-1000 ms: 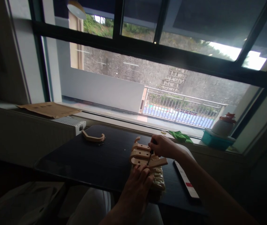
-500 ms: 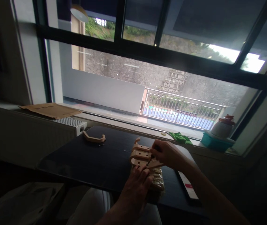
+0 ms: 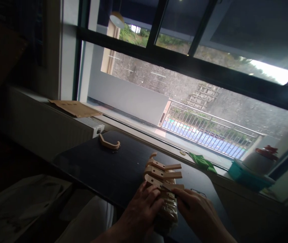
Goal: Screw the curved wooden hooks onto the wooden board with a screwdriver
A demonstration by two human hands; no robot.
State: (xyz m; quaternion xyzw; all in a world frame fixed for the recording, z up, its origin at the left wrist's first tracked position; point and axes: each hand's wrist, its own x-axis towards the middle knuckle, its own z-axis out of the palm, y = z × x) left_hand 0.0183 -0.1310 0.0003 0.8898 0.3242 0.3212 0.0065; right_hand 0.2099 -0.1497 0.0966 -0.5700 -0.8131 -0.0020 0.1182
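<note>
Fingers of the L hand [image 3: 144,205] are bent & laid over the near edge of the closest wooden hook [image 3: 157,182]; whether it's pinched or only pressed can't be told, as the thumb is hidden. By the R hand [image 3: 197,207] a slim screwdriver [image 3: 168,188] is gripped, fingers closed round it, handle mostly covered. Its shaft is slanted down to the L, tip held at a hole in that same hook, just R of the L fingertips; whether it's seated in a screw is too small to tell.

Just beyond both sets of fingers, a 2nd hook [image 3: 159,172] & a 3rd hook [image 3: 164,166] are lined up approx. parallel, w/ another curled wooden tip [image 3: 154,154] seen past them. Under the row, btwn the hands, a clear-wrapped pack [image 3: 169,207] is placed on the dark table [image 3: 95,165].

Well L of the fingers & farther off, a loose hook [image 3: 109,143] is left nr the table's far edge, small hardware [image 3: 115,152] beside it. Beyond the R fingers, on the sill, a green cloth [image 3: 202,162] & a teal box [image 3: 249,175] can be seen.
</note>
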